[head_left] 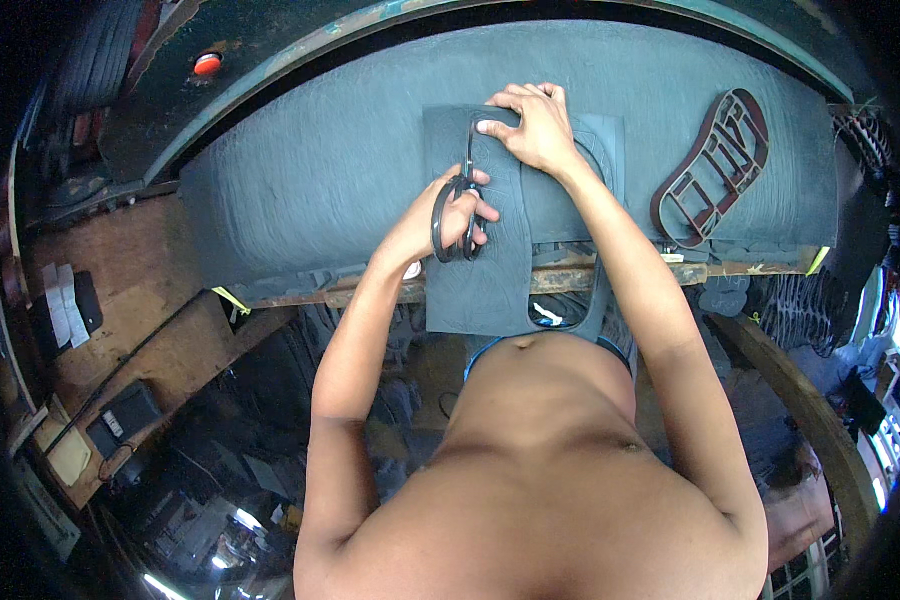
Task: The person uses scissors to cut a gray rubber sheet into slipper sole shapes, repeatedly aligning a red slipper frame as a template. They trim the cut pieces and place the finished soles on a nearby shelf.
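My left hand (453,213) is closed round a pair of scissors (437,228) with black looped handles. Their blades point away from me and lie along a dark grey sheet (480,290), which looks like rubber or foam. At the sheet's far edge my right hand (536,128) grips it, thumb on top beside the scissor tips and fingers bent over the edge. Under and right of that sheet is another grey sheet (615,150) with a large rounded cut-out. Both hang over the bench's near edge towards my belly.
A sole-shaped cutting die (660,205) with inner bars lies right on the wide grey work surface (310,150). A machine beam with a red button (208,64) runs along the back. At left stands a wooden table (160,250); dark scraps hang at right.
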The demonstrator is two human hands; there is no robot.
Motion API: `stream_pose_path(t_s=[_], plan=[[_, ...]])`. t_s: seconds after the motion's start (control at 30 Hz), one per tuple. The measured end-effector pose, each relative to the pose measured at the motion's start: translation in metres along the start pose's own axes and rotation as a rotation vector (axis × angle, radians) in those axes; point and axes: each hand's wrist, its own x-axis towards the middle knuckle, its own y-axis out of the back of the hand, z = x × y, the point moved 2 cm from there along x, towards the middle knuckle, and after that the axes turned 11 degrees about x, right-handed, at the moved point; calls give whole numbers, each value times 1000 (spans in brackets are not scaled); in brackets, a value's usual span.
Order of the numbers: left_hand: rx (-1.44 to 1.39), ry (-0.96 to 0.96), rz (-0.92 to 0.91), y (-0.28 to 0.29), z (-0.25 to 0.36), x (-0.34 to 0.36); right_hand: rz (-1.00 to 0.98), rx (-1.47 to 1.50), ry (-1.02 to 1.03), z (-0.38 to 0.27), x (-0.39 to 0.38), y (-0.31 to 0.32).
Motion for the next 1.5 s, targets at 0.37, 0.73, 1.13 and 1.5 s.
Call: stream_pose_path(t_s=[0.37,0.73,1.13,1.5], plan=[[-11,97,-106,13,29,3,183,6,180,-4,-6,-3],[27,45,-84,22,23,6,246,29,302,2,-6,-7],[-196,-168,348,-1,-29,-120,39,-54,50,-1,0,-4],[-315,-216,1042,14,-115,-250,170,1110,-207,-70,-7,127]])
